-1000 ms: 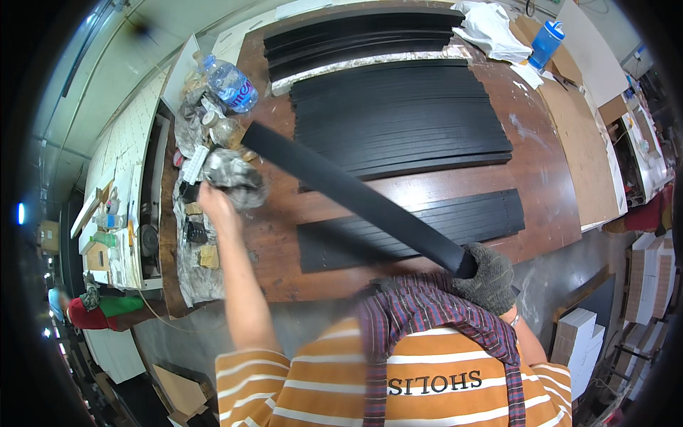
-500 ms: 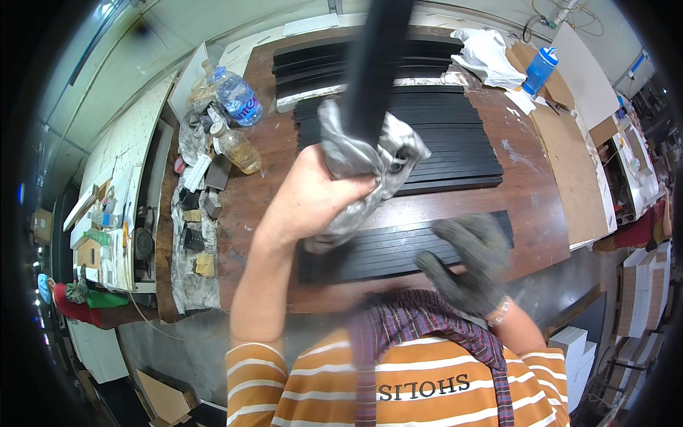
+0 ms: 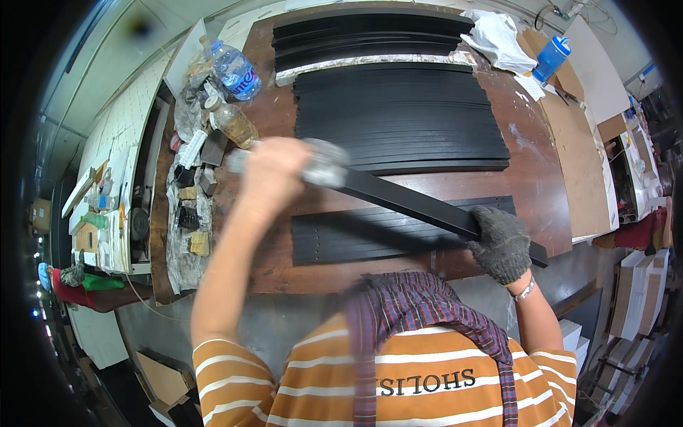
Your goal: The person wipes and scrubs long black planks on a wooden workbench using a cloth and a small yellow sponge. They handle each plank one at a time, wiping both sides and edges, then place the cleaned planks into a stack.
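A long black bar (image 3: pixel 407 203) slants across in front of me above the table, its right end lower and nearer to me. My bare left hand (image 3: pixel 276 165), blurred by motion, is closed round a grey-white rag (image 3: pixel 327 165) at the bar's left end. Near the other end my right hand (image 3: pixel 501 245), in a dark grey knit glove, grips the bar, whose tip sticks out past it. Below the bar lies a small row of black strips (image 3: pixel 313 238) at the table's near edge. Farther back rests a wide layer of similar strips (image 3: pixel 398 117).
More black strips (image 3: pixel 370 32) lie at the far edge of the brown table (image 3: pixel 537 178). On the left stand a large water bottle (image 3: pixel 236 70) and a bottle of yellowish liquid (image 3: pixel 233 122), beside small blocks on a stained cloth (image 3: pixel 186 260). A blue bottle (image 3: pixel 551 59) and white cloth (image 3: pixel 496 41) are far right.
The bar has swung down from upright to a slant across the table. My right hand has risen off the near strips and taken hold of it; my left hand with the rag moved left.
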{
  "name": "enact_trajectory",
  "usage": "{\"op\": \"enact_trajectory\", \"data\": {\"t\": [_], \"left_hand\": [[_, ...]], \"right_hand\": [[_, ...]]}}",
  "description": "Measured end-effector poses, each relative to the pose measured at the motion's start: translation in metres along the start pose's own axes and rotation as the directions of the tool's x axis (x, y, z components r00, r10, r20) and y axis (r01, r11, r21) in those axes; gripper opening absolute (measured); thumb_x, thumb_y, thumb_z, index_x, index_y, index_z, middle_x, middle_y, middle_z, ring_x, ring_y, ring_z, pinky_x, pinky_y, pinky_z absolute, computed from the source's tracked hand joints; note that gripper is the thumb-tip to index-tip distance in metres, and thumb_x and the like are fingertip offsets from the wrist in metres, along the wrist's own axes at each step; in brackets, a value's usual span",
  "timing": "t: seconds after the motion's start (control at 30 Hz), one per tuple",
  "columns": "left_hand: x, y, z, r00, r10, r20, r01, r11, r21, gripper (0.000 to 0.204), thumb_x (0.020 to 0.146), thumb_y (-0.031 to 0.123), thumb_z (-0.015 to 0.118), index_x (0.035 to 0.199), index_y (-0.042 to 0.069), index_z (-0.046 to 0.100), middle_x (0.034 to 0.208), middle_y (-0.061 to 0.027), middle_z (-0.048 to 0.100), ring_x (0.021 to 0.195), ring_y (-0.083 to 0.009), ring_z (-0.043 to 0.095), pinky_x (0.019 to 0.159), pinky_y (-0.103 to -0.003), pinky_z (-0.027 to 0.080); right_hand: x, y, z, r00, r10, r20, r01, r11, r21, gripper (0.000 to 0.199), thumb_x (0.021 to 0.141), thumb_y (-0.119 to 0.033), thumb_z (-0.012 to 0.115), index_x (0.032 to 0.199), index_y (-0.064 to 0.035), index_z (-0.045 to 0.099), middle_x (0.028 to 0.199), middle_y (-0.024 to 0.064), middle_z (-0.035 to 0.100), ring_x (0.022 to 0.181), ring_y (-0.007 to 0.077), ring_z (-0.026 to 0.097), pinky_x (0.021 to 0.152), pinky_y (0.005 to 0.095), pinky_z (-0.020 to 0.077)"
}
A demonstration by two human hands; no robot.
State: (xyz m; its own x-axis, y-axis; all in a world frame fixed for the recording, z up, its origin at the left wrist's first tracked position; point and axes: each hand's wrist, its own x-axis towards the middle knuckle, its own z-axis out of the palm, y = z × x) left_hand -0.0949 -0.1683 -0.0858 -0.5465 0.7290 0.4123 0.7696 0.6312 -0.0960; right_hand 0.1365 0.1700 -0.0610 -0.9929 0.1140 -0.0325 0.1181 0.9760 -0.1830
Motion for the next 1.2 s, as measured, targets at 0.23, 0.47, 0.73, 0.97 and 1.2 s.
{"op": "enact_trajectory", "data": {"t": [0.23, 0.47, 0.73, 0.97, 1.2], "left_hand": [[-0.032, -0.032, -0.035, 0.819, -0.549, -0.165, 0.508, 0.829, -0.235, 0.029, 0.077, 0.01, 0.077, 0.105, 0.002, 0.072, 0.1, -0.0155, 0.075, 0.092, -0.0346, 0.072, 0.082, -0.044, 0.057], [0.008, 0.11, 0.009, 0.978, 0.124, -0.17, -0.163, 0.957, -0.24, 0.051, 0.074, 0.003, 0.067, 0.122, 0.019, 0.068, 0.115, -0.0029, 0.071, 0.115, -0.024, 0.065, 0.104, -0.053, 0.047], [-0.14, -0.103, 0.004, 0.646, -0.725, -0.238, 0.696, 0.688, -0.206, 0.046, 0.075, -0.009, 0.054, 0.118, -0.003, 0.07, 0.113, -0.0185, 0.073, 0.104, -0.0302, 0.071, 0.095, -0.037, 0.053], [-0.213, -0.051, 0.012, 0.492, -0.863, -0.116, 0.758, 0.49, -0.431, 0.052, 0.072, -0.014, 0.05, 0.12, -0.008, 0.068, 0.109, -0.0165, 0.073, 0.102, -0.0223, 0.069, 0.096, -0.033, 0.05], [-0.24, -0.019, 0.018, 0.412, -0.911, -0.029, 0.781, 0.369, -0.503, 0.05, 0.073, -0.015, 0.051, 0.12, -0.008, 0.067, 0.111, -0.0145, 0.073, 0.105, -0.0199, 0.068, 0.098, -0.03, 0.049]], "right_hand": [[-0.013, 0.022, 0.024, 0.989, 0.061, -0.136, -0.069, 0.996, -0.056, 0.043, 0.067, -0.019, 0.081, 0.105, -0.0096, 0.065, 0.098, 0.0136, 0.066, 0.098, 0.0356, 0.063, 0.084, 0.0475, 0.0486], [0.001, 0.006, 0.041, 0.976, -0.122, -0.182, 0.121, 0.993, -0.016, 0.045, 0.067, -0.019, 0.08, 0.107, -0.0097, 0.063, 0.096, 0.014, 0.065, 0.095, 0.0361, 0.062, 0.082, 0.0481, 0.0486], [0.0, 0.062, 0.036, 0.98, -0.145, -0.137, 0.139, 0.989, -0.05, 0.041, 0.073, -0.015, 0.076, 0.113, -0.0126, 0.067, 0.103, 0.0119, 0.064, 0.097, 0.0343, 0.061, 0.083, 0.0465, 0.0495], [0.097, 0.094, 0.081, 0.975, -0.17, 0.146, 0.167, 0.985, 0.032, 0.038, 0.073, -0.027, 0.083, 0.109, -0.0139, 0.075, 0.11, 0.0083, 0.063, 0.111, 0.031, 0.059, 0.092, 0.043, 0.0499], [0.139, 0.095, 0.105, 0.95, -0.042, 0.311, 0.029, 0.998, 0.046, 0.046, 0.073, -0.032, 0.084, 0.114, -0.0124, 0.076, 0.109, 0.0124, 0.072, 0.106, 0.0328, 0.066, 0.093, 0.0441, 0.0517]]}}
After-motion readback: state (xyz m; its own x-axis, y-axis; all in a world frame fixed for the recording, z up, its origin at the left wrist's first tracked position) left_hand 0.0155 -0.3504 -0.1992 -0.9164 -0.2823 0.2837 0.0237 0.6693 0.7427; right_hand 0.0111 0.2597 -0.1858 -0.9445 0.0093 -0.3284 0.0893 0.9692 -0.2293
